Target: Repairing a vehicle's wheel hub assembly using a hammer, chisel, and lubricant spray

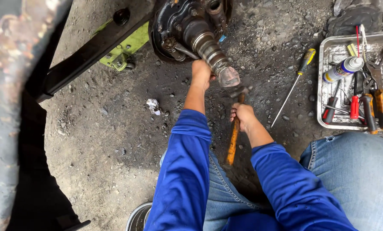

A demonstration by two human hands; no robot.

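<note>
Head view: the left hand (201, 72) is closed around the axle stub (213, 53) just behind its tip, fingers wrapped on the far side, seemingly to steady the shaft. The stub juts out of a dark, greasy hub (178, 21) toward the person; it is a stepped steel cylinder with ringed shoulders, and its end is wrapped in something pale and glossy, maybe plastic or grease, too blurred to tell.

The right hand (243, 116) is clenched on the hammer (235, 124), high on the handle near the head, a choked-up hold that would suit short, controlled taps. The small dark metal head sits just under the stub's tip, touching or nearly so; the worn orange-brown wooden handle runs back toward the lap.

Both sleeves are bright blue cloth, over blue jeans. The ground is dark, oily grit with loose stones and a crumpled white scrap (153, 106). A black bar (93, 45) slants away from the hub past a lime-green bracket (125, 49).

To the right, within reach, a dented metal tray (328, 85) holds a spray can (343, 69), red-handled drivers and pliers. A long screwdriver (292, 87) with a yellow and black handle lies on the ground just beside the tray. A rusty, flaking surface fills the left edge
</note>
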